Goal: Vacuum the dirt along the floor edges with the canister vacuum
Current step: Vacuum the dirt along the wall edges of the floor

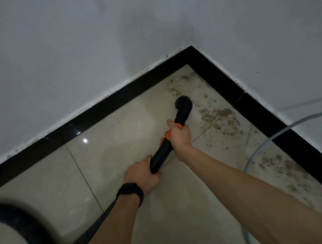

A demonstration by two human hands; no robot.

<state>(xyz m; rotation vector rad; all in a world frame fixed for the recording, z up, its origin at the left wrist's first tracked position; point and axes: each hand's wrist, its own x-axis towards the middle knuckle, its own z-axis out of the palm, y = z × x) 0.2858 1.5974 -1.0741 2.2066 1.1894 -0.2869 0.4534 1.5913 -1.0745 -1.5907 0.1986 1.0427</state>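
The black hose (23, 224) is cut off at the bottom-left edge.

Worn items and visible body parts, head view:

1. Left hand (141, 173): bare, back of hand and knuckles in view.
2. Black rectangular smartwatch on a broad black strap (130, 190): worn at the left wrist; dark face with rounded corners, matte finish, faint sheen along the case edge; strap the same black as the case, wrapping round the far side of the wrist.
3. Left forearm (110, 230): bare from the watch strap down to the lower frame edge.
4. Right hand (180, 137): bare, back of hand in view.
5. Right forearm (255, 182): bare from wrist to the frame edge.
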